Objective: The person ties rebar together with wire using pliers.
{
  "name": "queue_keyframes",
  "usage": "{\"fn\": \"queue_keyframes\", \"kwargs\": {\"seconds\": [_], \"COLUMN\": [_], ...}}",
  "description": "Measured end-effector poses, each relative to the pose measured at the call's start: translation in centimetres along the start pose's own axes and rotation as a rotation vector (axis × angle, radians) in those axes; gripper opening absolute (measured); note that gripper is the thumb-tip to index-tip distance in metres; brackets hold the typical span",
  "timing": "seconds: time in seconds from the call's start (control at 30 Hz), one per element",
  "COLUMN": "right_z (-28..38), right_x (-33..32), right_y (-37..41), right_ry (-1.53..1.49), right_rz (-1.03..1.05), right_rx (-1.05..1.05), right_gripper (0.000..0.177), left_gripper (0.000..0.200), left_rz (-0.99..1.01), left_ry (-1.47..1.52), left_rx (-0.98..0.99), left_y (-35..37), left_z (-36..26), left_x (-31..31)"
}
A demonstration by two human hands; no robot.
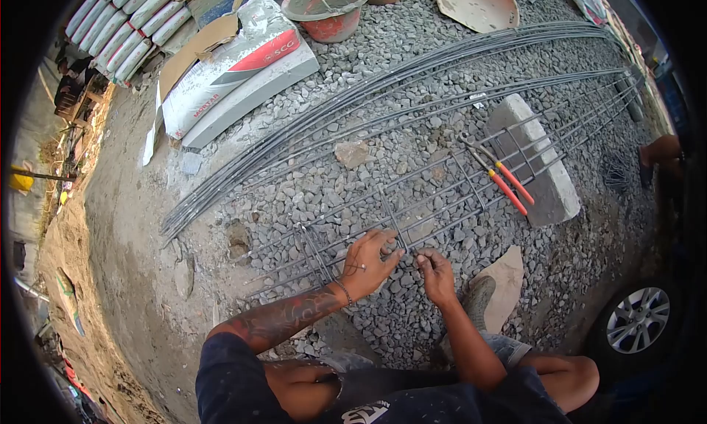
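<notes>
A rebar cage [442, 188] of long steel bars and square stirrups lies on the gravel. My left hand [370, 260] rests on a bar where a stirrup [392, 219] crosses it, its fingers curled around the joint. Just to the right, my right hand [434, 271] pinches what looks like thin tie wire at the same joint; the wire is too small to make out. Red-handled pliers [507, 179] lie on a concrete block [541, 170] under the cage, out of reach of both hands.
A bundle of loose rebar [383, 85] runs across the gravel behind the cage. Cement bags [236, 70] lie at the upper left beside stacked sacks [121, 26]. Mortar pans [328, 8] stand at the top. A car wheel [637, 319] sits lower right. Another person's hand [659, 153] shows at the right edge.
</notes>
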State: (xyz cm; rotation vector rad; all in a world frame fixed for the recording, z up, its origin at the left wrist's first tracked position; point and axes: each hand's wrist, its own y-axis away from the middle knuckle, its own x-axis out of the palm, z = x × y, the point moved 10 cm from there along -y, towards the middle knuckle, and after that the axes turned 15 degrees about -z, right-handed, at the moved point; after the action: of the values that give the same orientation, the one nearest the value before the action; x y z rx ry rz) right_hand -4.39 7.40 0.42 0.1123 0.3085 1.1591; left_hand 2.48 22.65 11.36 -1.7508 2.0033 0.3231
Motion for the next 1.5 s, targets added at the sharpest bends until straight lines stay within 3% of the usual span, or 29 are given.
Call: {"fn": "queue_keyframes", "kwargs": {"seconds": [0.3,0.37,0.47,0.57,0.77,0.83,0.87,0.93,1.17,1.23,1.27,1.33,1.5], "right_z": [1.0,1.2,1.9,3.8,4.4,5.2,5.2,5.0,4.2,4.7,4.9,4.3,3.9], "right_x": [1.6,1.9,1.8,1.3,1.2,0.7,0.7,0.7,0.8,0.9,0.8,1.2,1.5], "right_y": [-1.2,-1.2,-0.8,0.0,0.0,0.3,0.2,0.2,-0.3,-0.3,-0.4,-0.3,-0.4], "right_ry": [0.046,0.017,-0.036,-0.055,0.023,0.032,0.037,0.028,0.036,0.047,0.061,0.094,0.057], "right_rz": [0.085,0.071,0.024,-0.061,-0.091,-0.156,-0.156,-0.154,-0.008,0.0,0.0,-0.028,-0.08], "right_rx": [-0.068,-0.081,-0.081,-0.18,-0.223,-0.318,-0.315,-0.264,-0.161,-0.164,-0.171,-0.119,-0.142], "right_gripper": [0.02,0.019,0.018,0.017,0.013,0.013,0.013,0.012,0.015,0.016,0.017,0.018,0.02], "left_gripper": [0.019,0.018,0.017,0.015,0.012,0.013,0.013,0.013,0.02,0.021,0.021,0.027,0.034], "left_rz": [-0.067,-0.106,-0.126,-0.077,-0.107,0.014,0.014,0.058,0.053,-0.026,-0.038,0.128,0.214], "left_ry": [0.123,0.181,0.163,0.206,0.203,0.152,0.156,0.089,-0.048,-0.118,-0.125,-0.417,-0.656], "left_rx": [-0.025,-0.083,-0.014,-0.12,0.125,0.303,0.299,0.485,0.269,0.053,0.041,-0.043,-0.156], "left_y": [-0.7,-0.7,-0.6,-0.2,0.6,1.4,1.4,2.4,2.4,2.1,1.9,1.6,2.1], "left_z": [1.9,2.9,2.3,2.4,0.0,-1.6,-1.4,-2.7,-0.4,1.5,1.4,2.8,4.3], "left_x": [1.6,1.5,1.1,1.2,0.1,0.7,0.5,0.5,2.3,1.8,1.8,2.9,3.3]}}
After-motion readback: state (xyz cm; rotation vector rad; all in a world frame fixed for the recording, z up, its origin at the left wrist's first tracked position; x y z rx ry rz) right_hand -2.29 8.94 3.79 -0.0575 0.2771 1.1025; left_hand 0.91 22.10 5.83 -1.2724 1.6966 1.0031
